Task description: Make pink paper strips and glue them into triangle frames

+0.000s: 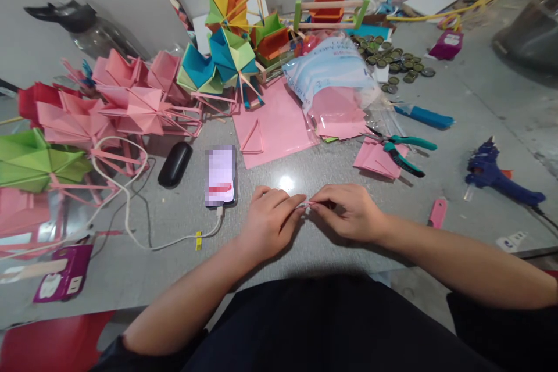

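My left hand [268,218] pinches the left end of a small pink strip [306,204], just right of the phone [220,176]. The strip lies sideways, left to right. My right hand [349,212] pinches its right end. Both hands are equally close.

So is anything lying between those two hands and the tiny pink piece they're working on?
Nothing visible does. The fingers of the left hand and the right hand already pinch the small pink paper piece from both ends, above a bare patch of the grey table.
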{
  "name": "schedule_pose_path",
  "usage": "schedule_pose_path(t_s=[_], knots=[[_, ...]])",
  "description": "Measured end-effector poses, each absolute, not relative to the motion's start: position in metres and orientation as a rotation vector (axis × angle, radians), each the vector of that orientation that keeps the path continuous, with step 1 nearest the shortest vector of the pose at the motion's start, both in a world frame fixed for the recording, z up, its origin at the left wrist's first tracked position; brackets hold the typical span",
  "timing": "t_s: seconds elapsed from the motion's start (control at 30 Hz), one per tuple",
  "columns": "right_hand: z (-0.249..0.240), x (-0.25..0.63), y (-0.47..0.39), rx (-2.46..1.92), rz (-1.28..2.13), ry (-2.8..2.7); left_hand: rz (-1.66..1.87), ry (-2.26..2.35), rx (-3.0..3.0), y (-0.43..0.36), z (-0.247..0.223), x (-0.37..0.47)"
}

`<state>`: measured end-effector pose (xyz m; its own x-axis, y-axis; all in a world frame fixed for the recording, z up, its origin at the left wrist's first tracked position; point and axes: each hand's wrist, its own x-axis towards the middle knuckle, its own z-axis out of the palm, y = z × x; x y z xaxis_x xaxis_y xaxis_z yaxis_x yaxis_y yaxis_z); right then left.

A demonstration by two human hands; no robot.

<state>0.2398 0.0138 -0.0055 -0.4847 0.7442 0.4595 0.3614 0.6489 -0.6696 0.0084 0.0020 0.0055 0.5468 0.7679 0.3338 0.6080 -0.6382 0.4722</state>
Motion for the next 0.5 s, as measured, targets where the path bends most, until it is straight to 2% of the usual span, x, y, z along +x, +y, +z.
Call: schedule_pose_path(t_s=[0.17,0.5], knots=[[-0.006,0.24,0.015,-0.811,0.605,-2.105,0.829,1.126,2.292,0.003,0.012,0.008],[-0.005,0.239,0.018,-0.649,0.744,-2.041,0.459,0.946,1.455,0.015,0.021,0.007]])
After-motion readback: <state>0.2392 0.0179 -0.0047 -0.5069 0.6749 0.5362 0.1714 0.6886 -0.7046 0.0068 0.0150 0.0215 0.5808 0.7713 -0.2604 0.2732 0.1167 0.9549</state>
